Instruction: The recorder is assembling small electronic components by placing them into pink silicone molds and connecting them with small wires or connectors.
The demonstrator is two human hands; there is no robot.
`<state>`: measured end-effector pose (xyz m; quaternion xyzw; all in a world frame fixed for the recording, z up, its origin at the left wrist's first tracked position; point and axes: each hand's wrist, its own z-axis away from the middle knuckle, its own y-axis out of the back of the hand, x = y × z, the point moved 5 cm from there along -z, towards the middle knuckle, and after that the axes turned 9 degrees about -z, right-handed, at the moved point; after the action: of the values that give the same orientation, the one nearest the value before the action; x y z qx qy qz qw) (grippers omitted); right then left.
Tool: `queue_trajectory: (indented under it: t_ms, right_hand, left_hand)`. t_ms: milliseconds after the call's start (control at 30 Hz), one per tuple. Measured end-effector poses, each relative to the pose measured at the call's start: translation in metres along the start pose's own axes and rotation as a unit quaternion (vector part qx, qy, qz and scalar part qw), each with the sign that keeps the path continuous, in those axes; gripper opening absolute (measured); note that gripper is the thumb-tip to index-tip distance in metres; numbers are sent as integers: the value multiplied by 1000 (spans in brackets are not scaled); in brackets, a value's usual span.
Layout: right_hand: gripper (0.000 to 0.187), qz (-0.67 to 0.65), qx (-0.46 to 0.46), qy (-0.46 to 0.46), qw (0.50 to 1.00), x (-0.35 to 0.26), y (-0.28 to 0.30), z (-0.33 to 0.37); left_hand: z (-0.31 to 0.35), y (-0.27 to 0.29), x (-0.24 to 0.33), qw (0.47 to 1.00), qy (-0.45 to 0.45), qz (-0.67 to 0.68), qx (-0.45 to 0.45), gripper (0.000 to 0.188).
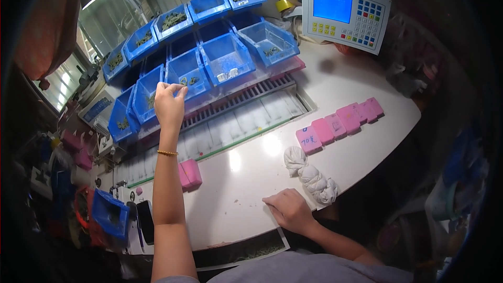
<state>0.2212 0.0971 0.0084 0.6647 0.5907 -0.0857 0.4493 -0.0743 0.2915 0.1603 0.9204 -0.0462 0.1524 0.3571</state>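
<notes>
— Where is the left hand (170, 106)?

— Up at the stacked blue bins (224, 52), over the near edge of their lower row, left of the middle.

— Is it gripping anything?

— Its thumb and fingers are drawn closely together, but I cannot tell whether something is pinched between them.

— What lies next to it there?

— Dried-looking green bits (194, 80), inside the lower-row bin beside the fingertips. More of them lie in other bins, upper row included.

— And the right hand (289, 210)?

— On the near side of the bins, well apart from them, at the near part of the table (230, 178). The index finger reaches out and the others are curled; the palm is hidden, so I cannot tell whether it holds anything. A twisted white cloth bundle (313, 178) is near it.

— What else stands around the bins?

— Just in front of them, a strip of white panels (246, 118). To their right, a keypad panel (343, 15) with a lit blue screen. Nearer than the bins and to the right, a row of pink blocks (347, 119); in front of their left part, a pink pair (189, 174).
</notes>
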Motion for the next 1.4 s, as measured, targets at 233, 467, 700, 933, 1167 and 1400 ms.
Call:
queue_trajectory:
  t_ms: [233, 467, 700, 933, 1167, 1400]
  right_hand:
    - [30, 16, -3, 20, 1000, 2, 0, 4]
    - [31, 14, -2, 19, 1000, 3, 1, 3]
    - [31, 25, 0, 31, 999, -1, 1, 9]
    - [29, 23, 2, 41, 999, 2, -1, 5]
    - [26, 29, -7, 53, 998, -3, -4, -1]
    - [27, 34, -4, 26, 999, -1, -7, 4]
  left_hand:
    - [4, -24, 23, 995, -92, 3, 28, 11]
    - [-39, -69, 94, 962, -253, -103, 10, 7]
    - [-80, -133, 101, 910, -244, -326, -78, 14]
    - [9, -5, 61, 974, -206, -90, 41, 20]
    - [185, 18, -73, 946, -22, -269, -180, 81]
    - [230, 33, -3, 962, -44, -99, -251, 86]
